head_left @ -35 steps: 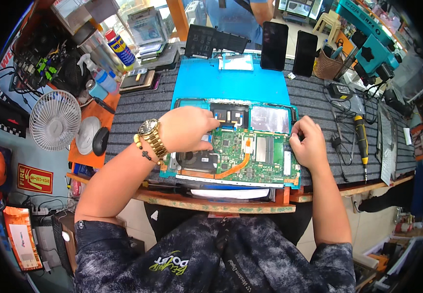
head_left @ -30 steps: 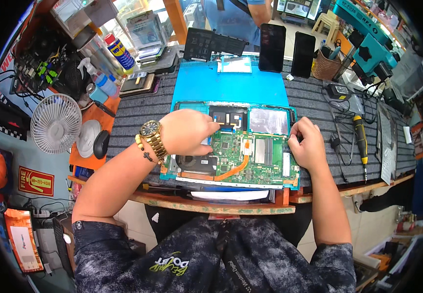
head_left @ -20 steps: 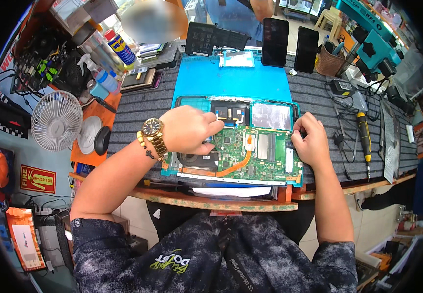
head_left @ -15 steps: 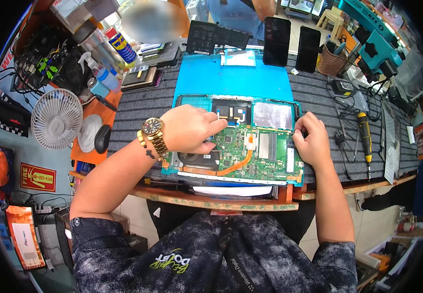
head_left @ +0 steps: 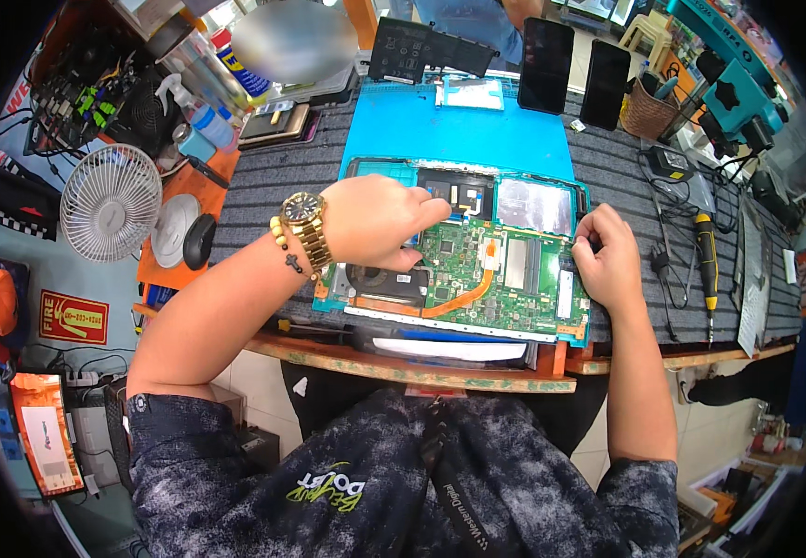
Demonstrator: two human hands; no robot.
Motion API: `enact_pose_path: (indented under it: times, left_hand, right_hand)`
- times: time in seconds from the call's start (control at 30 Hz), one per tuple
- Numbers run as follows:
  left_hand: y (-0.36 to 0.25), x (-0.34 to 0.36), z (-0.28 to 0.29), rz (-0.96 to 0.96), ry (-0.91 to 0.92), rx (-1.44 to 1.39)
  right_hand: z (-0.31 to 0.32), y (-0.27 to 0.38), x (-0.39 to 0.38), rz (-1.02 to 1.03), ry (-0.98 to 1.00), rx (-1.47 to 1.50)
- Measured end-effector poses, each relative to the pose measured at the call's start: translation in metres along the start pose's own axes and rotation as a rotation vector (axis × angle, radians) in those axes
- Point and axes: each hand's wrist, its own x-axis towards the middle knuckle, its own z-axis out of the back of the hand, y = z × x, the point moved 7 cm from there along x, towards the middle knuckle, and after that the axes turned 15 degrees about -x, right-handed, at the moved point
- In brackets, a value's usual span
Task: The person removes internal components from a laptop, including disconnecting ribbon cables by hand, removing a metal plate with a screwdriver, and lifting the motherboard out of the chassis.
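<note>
An opened laptop base (head_left: 356,327) lies in front of me with its insides bare. A green circuit board (head_left: 541,312), a copper heat pipe (head_left: 470,297) and a black fan (head_left: 379,282) show in it. Over the board's upper left edge reaches my left hand (head_left: 377,221), fingers stretched near the ribbon cables and the thumb apart. Its fingertips partly cover the spot they touch, and I see nothing held. Curled at the base's right edge, my right hand (head_left: 609,259) grips it there. Behind the board sits a dark touchpad part (head_left: 456,191).
Beyond the laptop a blue mat (head_left: 459,135) lies on grey ribbed cloth. A black battery (head_left: 429,51) and two dark phones (head_left: 546,67) stand at its far end. A screwdriver (head_left: 707,265) lies right; a white fan (head_left: 111,204) and spray bottle (head_left: 200,121) stand left.
The view has shifted a little, so the table sits slightly farther right and higher. My left fingers have moved slightly along the board's upper edge; my right hand stays at the laptop's edge.
</note>
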Motion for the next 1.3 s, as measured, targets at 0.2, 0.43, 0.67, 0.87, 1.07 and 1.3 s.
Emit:
enact_pose_path:
  times: [0.2, 0.43, 0.67, 0.87, 1.07, 1.3]
  left_hand:
    - [0.0023, 0.0026, 0.0014, -0.013, 0.005, 0.013]
    - [0.0017, 0.0045, 0.0012, -0.024, -0.007, -0.017]
    - [0.0033, 0.0041, 0.0028, -0.057, -0.021, 0.014]
    - [0.0036, 0.0043, 0.0018, -0.052, -0.027, 0.018]
    - [0.0037, 0.0045, 0.0030, -0.055, -0.026, 0.015]
    - [0.0058, 0.0048, 0.0028, -0.043, -0.032, 0.008]
  right_hand:
    - [0.0005, -0.0001, 0.0008, 0.006, -0.005, 0.011]
    - [-0.0010, -0.0022, 0.0004, -0.002, -0.008, 0.009]
    - [-0.0013, -0.0020, 0.0005, 0.018, -0.008, 0.006]
    - [-0.0024, -0.0045, 0.0001, -0.034, 0.012, 0.028]
    - [-0.0032, -0.0058, 0.0005, -0.046, 0.021, 0.051]
    - [-0.0017, -0.0044, 0.0007, -0.022, 0.008, 0.026]
